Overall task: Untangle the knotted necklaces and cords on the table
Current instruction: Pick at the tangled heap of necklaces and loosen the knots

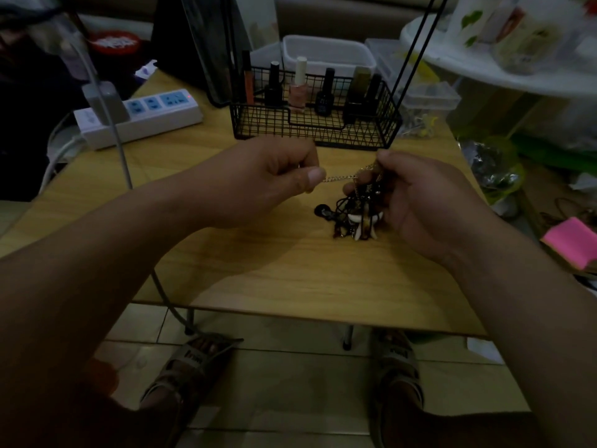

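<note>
Pinching chain (pixel 339 178) taut in left hand (pixel 271 184), gripping tangle (pixel 355 215) in right hand (pixel 423 205); mid-step, freeing one strand; next likely needs slow pull, feeding slack.

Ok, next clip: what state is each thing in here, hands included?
Left hand: pinches the gold chain.
Right hand: grips the cord tangle.
Gold chain: stretched between both hands.
Cord tangle: knotted, hanging from the right hand.
Power strip: light on, one plug in.
Nail polish bottles: upright, capped, in the wire basket.
</note>
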`<state>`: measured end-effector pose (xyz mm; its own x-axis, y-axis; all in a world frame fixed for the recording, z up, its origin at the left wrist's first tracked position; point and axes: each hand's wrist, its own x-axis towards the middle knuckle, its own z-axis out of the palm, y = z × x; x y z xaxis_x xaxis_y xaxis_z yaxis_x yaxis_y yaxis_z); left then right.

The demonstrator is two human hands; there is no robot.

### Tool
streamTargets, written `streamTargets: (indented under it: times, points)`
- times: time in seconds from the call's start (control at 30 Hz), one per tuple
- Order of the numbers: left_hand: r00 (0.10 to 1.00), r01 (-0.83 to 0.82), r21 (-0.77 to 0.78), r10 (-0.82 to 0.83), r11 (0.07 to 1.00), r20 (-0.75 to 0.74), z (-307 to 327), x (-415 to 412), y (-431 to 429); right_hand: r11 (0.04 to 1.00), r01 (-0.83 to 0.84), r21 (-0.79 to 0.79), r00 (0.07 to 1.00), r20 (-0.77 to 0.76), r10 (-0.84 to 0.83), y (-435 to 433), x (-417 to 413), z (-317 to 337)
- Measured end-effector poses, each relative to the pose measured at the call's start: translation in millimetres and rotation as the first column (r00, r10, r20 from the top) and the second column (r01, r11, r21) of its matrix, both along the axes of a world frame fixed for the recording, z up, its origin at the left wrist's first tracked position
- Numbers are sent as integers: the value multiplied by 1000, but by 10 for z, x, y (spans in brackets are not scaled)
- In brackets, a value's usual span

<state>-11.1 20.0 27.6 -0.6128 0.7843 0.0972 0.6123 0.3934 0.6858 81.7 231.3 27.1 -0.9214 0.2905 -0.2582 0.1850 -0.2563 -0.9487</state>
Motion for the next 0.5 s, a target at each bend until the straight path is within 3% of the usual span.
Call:
streamTargets:
  times: [0.13,0.4,0.5]
  points:
    - [1000,10,-11,-10,1000,-22,8,4,12,995,-45,87,999,25,42,4,23,11]
    - [990,-125,115,132,985,-57,79,0,-21,938,-322,126,946,75,315,132,101,75]
    - [987,-129,122,139,984,-81,77,33,5,897,-390,207,920,115,374,129,104,81]
